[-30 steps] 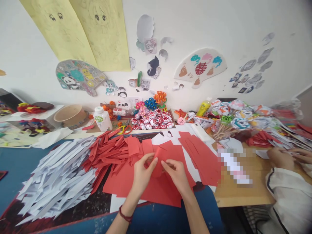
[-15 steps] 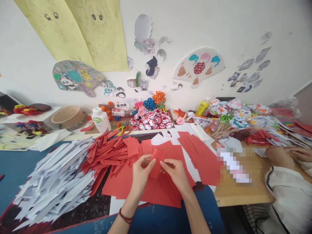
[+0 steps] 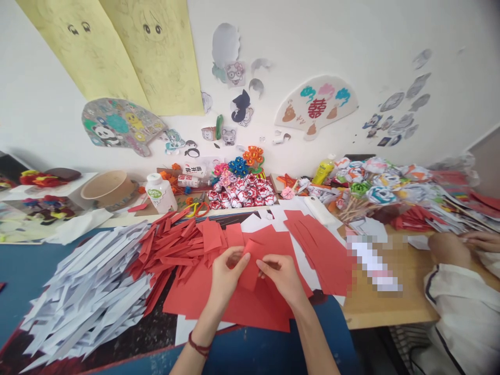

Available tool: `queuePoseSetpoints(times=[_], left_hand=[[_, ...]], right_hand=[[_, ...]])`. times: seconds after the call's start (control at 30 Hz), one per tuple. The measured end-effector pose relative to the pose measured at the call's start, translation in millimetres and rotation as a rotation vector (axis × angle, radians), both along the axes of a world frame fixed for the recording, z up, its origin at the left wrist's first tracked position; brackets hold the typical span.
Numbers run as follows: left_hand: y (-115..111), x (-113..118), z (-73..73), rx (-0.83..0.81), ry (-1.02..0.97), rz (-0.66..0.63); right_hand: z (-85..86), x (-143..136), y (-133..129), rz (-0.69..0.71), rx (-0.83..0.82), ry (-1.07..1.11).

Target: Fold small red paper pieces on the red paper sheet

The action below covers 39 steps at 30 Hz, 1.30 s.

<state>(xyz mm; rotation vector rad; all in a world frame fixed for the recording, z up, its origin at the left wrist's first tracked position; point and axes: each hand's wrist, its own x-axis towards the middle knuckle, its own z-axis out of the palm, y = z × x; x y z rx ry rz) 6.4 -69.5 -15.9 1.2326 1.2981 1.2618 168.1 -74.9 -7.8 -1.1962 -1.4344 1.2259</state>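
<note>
A small rectangular piece of red paper (image 3: pixel 251 264) is held up between my two hands, above larger red sheets (image 3: pixel 258 312) spread on the table. My left hand (image 3: pixel 227 271) pinches its left edge between thumb and fingers. On the other side, my right hand (image 3: pixel 279 276) has thumb and fingertips closed at the paper's right edge. Left of my hands lies a heap of folded red paper strips (image 3: pixel 175 245). Beyond it is a big pile of folded white paper strips (image 3: pixel 94 286). More cut red sheets (image 3: pixel 318 255) lie to the right.
Along the wall stand a white bottle (image 3: pixel 160 192), scissors (image 3: pixel 198 208), red-and-white paper flowers (image 3: pixel 244 192) and a yellow bottle (image 3: pixel 323 170). Paper flowers on sticks (image 3: pixel 378 187) are heaped at the right. Another person's sleeve (image 3: pixel 461 297) rests by the wooden table (image 3: pixel 406 307).
The view has shifted slightly. Both hands stay nearly in place on the red paper, whose lower part now looks tilted and more visible between them.
</note>
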Motion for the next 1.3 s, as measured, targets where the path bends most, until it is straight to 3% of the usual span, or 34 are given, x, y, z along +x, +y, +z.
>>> queuePoseSetpoints(times=[0.23,0.4,0.57,0.77,0.93,1.1,1.3], left_hand=[[16.7,-5.4,15.4,0.041,0.009,-0.075],[19.1,-5.2,22.9,0.119,0.168,-0.131],[17.5,-2.3,21.8,0.173,0.238,-0.055],[11.3,-4.4,15.9,0.138,0.298,-0.102],[6.3,-3.6,22.3,0.190,0.370,-0.069],[1.4,2.9,29.3,0.224,0.410,-0.158],[-3.0,9.1,26.9,0.211,0.445,-0.204]], right_hand=[[5.4,2.5,-2.4,0.070,-0.037,0.031],[7.4,4.1,-2.3,0.101,-0.051,0.040],[5.1,4.0,0.1,0.100,-0.070,0.085],[2.0,3.2,-0.7,0.075,-0.072,0.105],[-1.4,7.4,-2.0,0.111,-0.104,0.105],[7.9,14.5,11.6,0.026,0.009,0.036],[24.6,2.5,23.7,-0.003,0.203,-0.119]])
